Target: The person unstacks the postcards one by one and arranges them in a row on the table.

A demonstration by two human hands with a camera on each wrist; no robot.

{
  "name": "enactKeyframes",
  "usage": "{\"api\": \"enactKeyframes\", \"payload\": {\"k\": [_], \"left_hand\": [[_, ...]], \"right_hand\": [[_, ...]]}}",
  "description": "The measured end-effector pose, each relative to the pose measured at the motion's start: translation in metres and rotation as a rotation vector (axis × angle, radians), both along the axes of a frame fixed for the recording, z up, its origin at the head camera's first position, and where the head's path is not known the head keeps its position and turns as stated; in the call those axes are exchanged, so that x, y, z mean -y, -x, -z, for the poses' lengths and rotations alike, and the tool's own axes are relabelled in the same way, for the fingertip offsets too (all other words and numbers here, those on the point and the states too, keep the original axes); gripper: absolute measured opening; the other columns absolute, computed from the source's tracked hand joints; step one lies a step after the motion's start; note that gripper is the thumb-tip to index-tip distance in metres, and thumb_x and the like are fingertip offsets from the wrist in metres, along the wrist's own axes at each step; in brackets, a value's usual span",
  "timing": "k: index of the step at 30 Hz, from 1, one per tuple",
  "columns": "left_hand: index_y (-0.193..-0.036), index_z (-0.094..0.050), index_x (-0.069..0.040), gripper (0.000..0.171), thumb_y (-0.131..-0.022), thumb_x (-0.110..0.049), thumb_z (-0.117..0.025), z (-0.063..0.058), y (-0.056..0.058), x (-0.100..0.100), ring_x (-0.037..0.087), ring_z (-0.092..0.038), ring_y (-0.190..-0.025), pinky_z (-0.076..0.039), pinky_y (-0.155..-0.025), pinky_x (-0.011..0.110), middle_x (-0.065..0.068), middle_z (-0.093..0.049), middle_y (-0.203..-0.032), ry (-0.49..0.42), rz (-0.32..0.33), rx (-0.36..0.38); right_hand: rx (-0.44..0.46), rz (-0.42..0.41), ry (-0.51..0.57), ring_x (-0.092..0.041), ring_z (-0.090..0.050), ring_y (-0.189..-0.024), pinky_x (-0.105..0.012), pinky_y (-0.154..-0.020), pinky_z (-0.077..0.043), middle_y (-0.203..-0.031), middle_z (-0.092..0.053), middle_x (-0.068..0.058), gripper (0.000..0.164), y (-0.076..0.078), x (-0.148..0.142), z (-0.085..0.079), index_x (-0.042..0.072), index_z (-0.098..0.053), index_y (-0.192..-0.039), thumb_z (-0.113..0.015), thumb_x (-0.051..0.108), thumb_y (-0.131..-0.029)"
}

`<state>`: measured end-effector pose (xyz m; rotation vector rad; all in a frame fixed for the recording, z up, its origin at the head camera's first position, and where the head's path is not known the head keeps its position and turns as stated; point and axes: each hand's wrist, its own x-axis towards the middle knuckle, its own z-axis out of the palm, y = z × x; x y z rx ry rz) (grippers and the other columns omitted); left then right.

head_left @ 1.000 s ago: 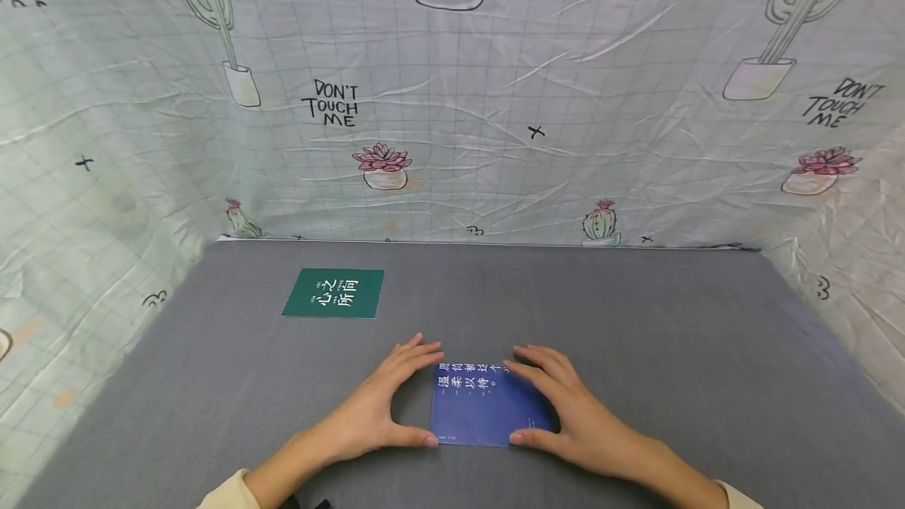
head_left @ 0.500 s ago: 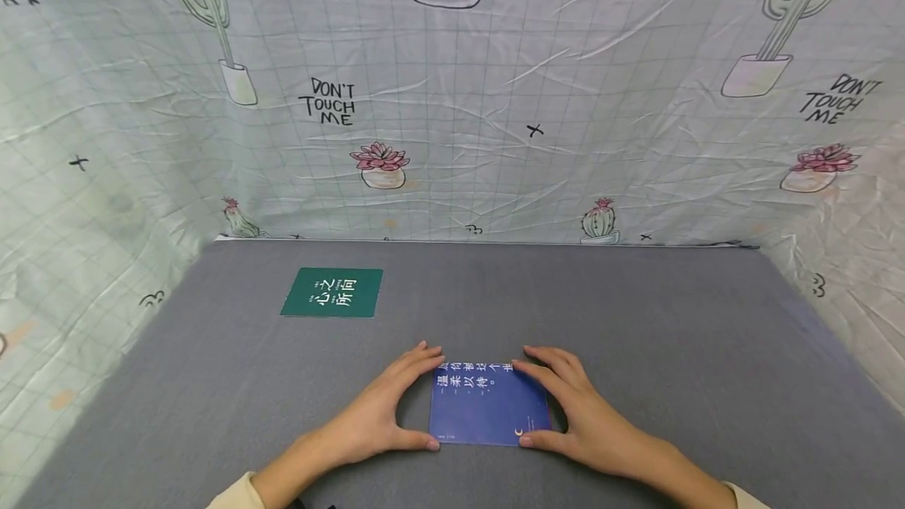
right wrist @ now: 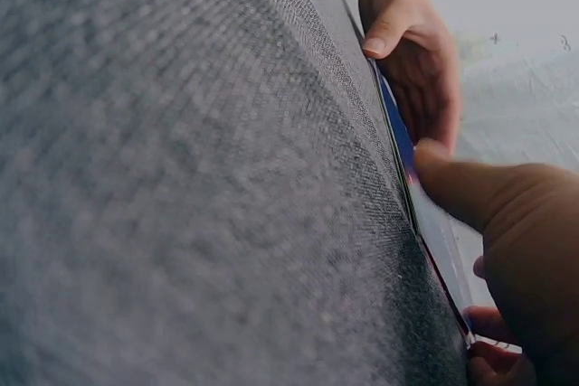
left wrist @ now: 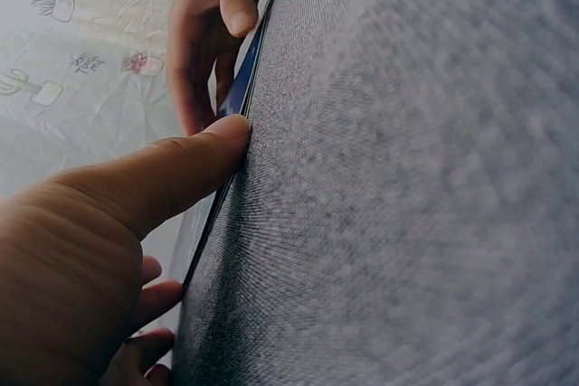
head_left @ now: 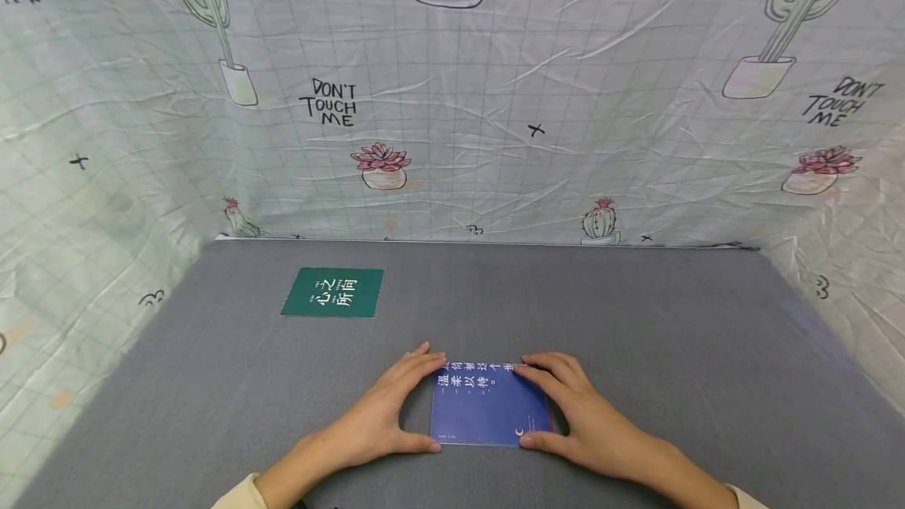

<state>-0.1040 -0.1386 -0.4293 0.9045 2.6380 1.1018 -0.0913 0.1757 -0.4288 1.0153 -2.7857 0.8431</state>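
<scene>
A thin blue notebook (head_left: 488, 411) with white Chinese characters lies flat on the grey table, between the two hands. At its left end my left hand (head_left: 385, 407) holds it, with the thumb at the near corner and the fingertips at the far corner. My right hand (head_left: 590, 415) spans the other end, thumb on the near right corner by a small moon print, index finger on the far edge. A sliver of red shows at the notebook's right edge. In the right wrist view, the blue cover (right wrist: 393, 115) appears almost edge-on, with the right thumb beside it.
A green notebook (head_left: 332, 293) with white characters lies farther back on the left of the grey table (head_left: 636, 320). Cloth walls (head_left: 467, 100) printed with cacti rise behind the table and along both sides.
My right hand has slid slightly to the right along the blue notebook, uncovering the moon print and one more character. The left hand has shifted only a little; the green notebook stays put.
</scene>
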Motion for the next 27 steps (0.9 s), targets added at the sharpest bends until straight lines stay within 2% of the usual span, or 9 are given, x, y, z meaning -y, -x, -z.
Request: {"api": "enactKeyframes", "payload": {"k": [7,16,27], "left_hand": [[-0.147,-0.038,-0.017,0.094,-0.068,-0.034,-0.086,0.0015,-0.0001,-0.0008,0.031,-0.018,-0.142,-0.022,-0.109,0.056,0.003,-0.031,-0.153,0.010,-0.012,0.001],[-0.146,-0.038,-0.017,0.094,-0.067,-0.034,-0.087,0.0019,0.0000,-0.0005,0.026,-0.019,-0.143,-0.022,-0.109,0.055,0.001,-0.034,-0.151,0.014,-0.007,-0.020],[-0.147,-0.037,-0.016,0.099,-0.066,-0.045,-0.085,0.0019,0.0002,-0.0017,0.024,-0.018,-0.143,-0.022,-0.109,0.055,0.000,-0.034,-0.152,0.029,0.002,-0.049]], "right_hand": [[-0.057,-0.053,-0.007,-0.022,-0.029,-0.132,-0.046,-0.094,-0.044,-0.145,-0.036,-0.003,0.090,-0.0003,-0.0024,0.0019,0.018,-0.040,-0.146,-0.072,0.060,-0.073],[-0.098,-0.068,-0.008,-0.019,-0.033,-0.129,-0.044,-0.093,-0.045,-0.143,-0.038,-0.002,0.079,-0.0002,-0.0011,0.0030,0.019,-0.041,-0.145,-0.070,0.053,-0.080],[-0.114,-0.080,0.018,-0.019,-0.034,-0.130,-0.036,-0.098,-0.042,-0.144,-0.039,-0.003,0.077,0.0015,-0.0011,0.0023,0.017,-0.041,-0.145,-0.072,0.049,-0.081]]}}
